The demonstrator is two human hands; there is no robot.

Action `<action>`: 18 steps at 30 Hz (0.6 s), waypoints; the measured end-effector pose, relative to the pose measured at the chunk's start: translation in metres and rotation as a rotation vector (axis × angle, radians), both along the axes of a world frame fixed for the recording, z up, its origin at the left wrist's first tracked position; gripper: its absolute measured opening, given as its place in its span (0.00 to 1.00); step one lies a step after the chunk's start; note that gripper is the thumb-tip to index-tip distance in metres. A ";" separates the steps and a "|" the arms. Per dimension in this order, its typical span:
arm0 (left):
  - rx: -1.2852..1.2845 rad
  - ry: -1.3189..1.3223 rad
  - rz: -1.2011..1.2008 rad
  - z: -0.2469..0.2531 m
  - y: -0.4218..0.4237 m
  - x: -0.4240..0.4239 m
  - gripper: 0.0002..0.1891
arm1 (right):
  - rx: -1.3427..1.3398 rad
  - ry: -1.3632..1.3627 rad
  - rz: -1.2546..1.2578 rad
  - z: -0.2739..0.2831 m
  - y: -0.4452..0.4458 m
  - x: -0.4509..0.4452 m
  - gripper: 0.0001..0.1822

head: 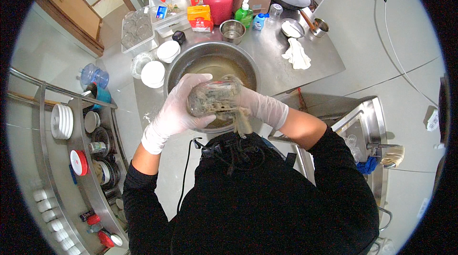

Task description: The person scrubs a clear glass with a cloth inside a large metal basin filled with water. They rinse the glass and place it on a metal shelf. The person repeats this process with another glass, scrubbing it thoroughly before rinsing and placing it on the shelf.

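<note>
My left hand (pixel 179 106), in a thin white glove, grips a clear glass jar (pixel 200 99) that lies sideways above the metal basin. At the jar's right end is my gloved right hand (pixel 252 102), its fingers hidden by a wet greyish cloth (pixel 243 122). Some of the cloth shows through the glass, and some hangs down from the jar's right end. Below the jar, murky brownish water fills part of the wide metal basin (pixel 170 76).
The basin stands on a steel table (pixel 318 65). Behind it are a small steel bowl (pixel 232 32), a green pump bottle (pixel 244 15), a red jug (pixel 217 2) and an orange box (pixel 200 18). White bowls (pixel 153 74) stand left, a white cloth (pixel 297 54) lies right. A sink (pixel 372 111) is at the right.
</note>
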State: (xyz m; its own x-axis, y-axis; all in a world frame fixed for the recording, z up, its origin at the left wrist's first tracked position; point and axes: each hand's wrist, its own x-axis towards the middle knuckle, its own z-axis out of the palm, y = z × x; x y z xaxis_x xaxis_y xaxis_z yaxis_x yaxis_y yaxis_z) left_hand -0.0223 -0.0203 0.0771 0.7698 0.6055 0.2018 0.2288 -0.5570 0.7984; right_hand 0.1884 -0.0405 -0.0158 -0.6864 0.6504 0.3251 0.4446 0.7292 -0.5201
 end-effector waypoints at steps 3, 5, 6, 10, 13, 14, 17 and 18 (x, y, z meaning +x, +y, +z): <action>0.148 0.014 -0.035 0.003 0.004 0.000 0.42 | -1.765 1.150 0.166 -0.010 -0.015 -0.008 0.16; -0.020 -0.055 0.050 -0.008 0.001 0.002 0.42 | -1.632 1.193 -0.054 -0.006 -0.016 -0.003 0.19; -0.130 -0.143 0.129 -0.015 -0.001 0.004 0.39 | -1.446 1.188 -0.119 0.010 -0.016 -0.010 0.19; -0.880 -0.586 0.271 -0.044 -0.012 0.020 0.31 | -0.351 0.742 -0.576 0.013 -0.001 -0.020 0.16; -1.191 -0.906 0.263 -0.034 -0.026 0.039 0.23 | -0.037 0.656 -0.621 0.021 0.003 -0.024 0.18; -1.217 -0.971 0.306 -0.029 -0.028 0.044 0.22 | 0.018 0.657 -0.609 0.025 0.002 -0.026 0.18; -1.175 -0.988 0.354 -0.037 -0.022 0.046 0.21 | -0.007 0.703 -0.610 0.027 0.003 -0.031 0.18; -1.144 -0.963 0.353 -0.041 -0.020 0.046 0.22 | -0.048 0.723 -0.620 0.027 0.003 -0.032 0.19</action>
